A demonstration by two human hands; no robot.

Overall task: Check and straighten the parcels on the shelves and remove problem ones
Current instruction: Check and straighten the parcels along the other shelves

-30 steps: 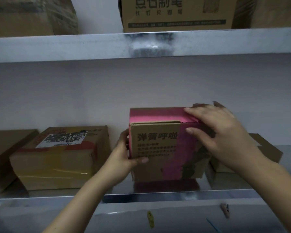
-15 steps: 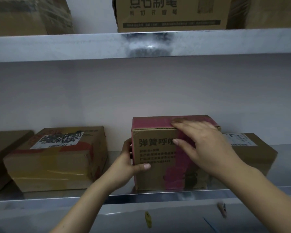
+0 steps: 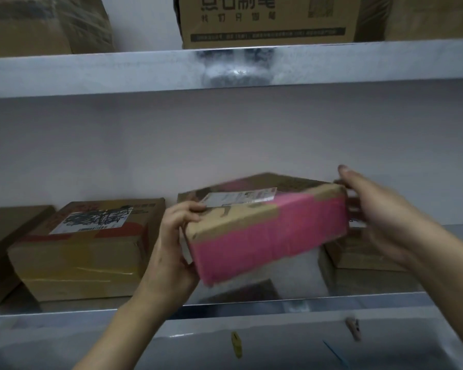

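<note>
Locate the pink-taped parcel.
Head view, centre: the pink-taped cardboard parcel tilts above the metal shelf between left hand and right hand, right of the scribbled-label box.

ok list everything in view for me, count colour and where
pink-taped parcel: one, brown and pink, tilted, held above the middle shelf
scribbled-label parcel: one, brown, middle shelf, left
edge parcel: one, brown, middle shelf, far left
right parcel: one, brown, middle shelf, right, partly hidden
printed box: one, brown, upper shelf, centre
side boxes: two, brown, left and right of it
shelves: two, silver, upper and middle
clips: two, yellow and tan, below the middle shelf
left hand: one, grips the parcel's left end
right hand: one, holds its right end
</note>
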